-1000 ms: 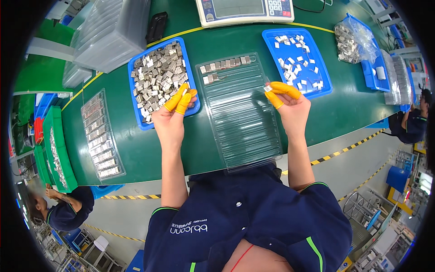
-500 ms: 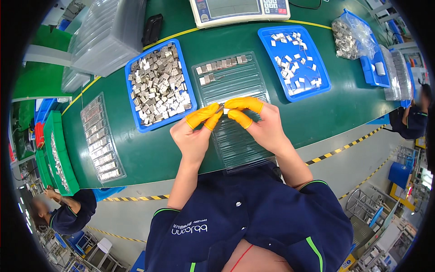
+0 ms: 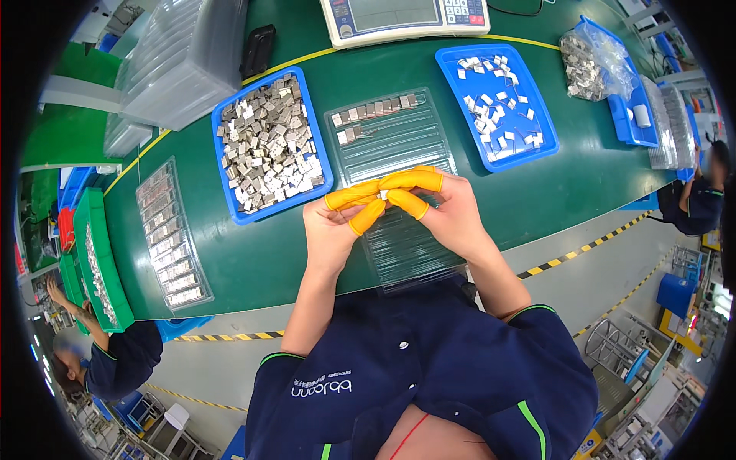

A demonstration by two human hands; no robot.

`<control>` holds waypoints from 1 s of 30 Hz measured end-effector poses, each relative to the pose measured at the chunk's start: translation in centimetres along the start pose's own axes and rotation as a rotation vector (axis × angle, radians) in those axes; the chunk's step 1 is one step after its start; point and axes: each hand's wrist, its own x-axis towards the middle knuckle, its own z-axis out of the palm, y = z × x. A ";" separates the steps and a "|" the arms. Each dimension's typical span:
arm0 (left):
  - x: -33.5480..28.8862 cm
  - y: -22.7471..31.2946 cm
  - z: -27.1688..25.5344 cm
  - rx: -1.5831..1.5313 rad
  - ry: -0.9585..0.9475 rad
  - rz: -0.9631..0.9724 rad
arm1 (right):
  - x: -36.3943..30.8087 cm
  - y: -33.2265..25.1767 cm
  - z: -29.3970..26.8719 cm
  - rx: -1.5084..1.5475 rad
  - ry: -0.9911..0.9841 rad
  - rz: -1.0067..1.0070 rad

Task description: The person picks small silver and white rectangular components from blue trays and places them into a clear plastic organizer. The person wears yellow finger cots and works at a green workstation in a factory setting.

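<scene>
My left hand [image 3: 334, 227] and my right hand [image 3: 452, 211] meet over a clear ribbed plastic tray [image 3: 391, 157], with yellow covers on the thumbs and fingers. Pinched between both sets of fingertips is a small white connector-like piece [image 3: 383, 195], mostly hidden by them. Several small metal-and-white pieces [image 3: 376, 108] sit in the top row of the tray, and a few more lie at the left of the row below. A blue tray [image 3: 285, 205] heaped with metallic pieces stands to the left. On the right, another blue tray [image 3: 477, 86] holds scattered white pieces with short leads.
A scale [image 3: 406, 32] stands at the far edge. Stacked clear trays [image 3: 180, 65] rise at far left, near a filled clear tray [image 3: 170, 238] and a green bin [image 3: 115, 291]. A bag of parts [image 3: 583, 65] lies far right. Other people sit at both sides.
My left hand has shifted slightly right and its fingers now close against the right fingertips, covering more of the piece. At far left, a co-worker's arm has lifted.
</scene>
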 end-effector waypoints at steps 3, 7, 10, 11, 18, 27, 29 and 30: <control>-0.2 -0.2 -0.4 -0.040 0.015 -0.026 | 0.0 -0.4 -0.1 0.091 -0.042 0.081; -0.3 -0.4 -0.2 0.040 0.128 0.057 | -0.2 -0.5 0.4 0.383 -0.027 0.213; 0.0 0.5 0.1 0.004 0.157 0.007 | -0.1 0.3 -0.4 0.405 0.132 0.138; 0.0 0.5 -0.1 0.017 0.165 -0.009 | 0.0 0.4 -0.5 0.369 0.151 0.126; 0.1 -0.4 0.3 0.123 0.011 0.050 | -0.5 0.0 -0.9 0.152 0.050 0.152; 0.3 -0.4 0.8 0.116 0.006 -0.004 | -1.0 0.6 -1.5 0.047 0.139 0.045; 0.1 -0.2 0.8 0.137 0.042 -0.036 | -1.0 -0.2 -1.6 0.004 0.099 0.087; 0.0 -0.2 0.6 0.138 0.032 -0.030 | -1.1 -0.2 -1.8 0.014 0.078 0.107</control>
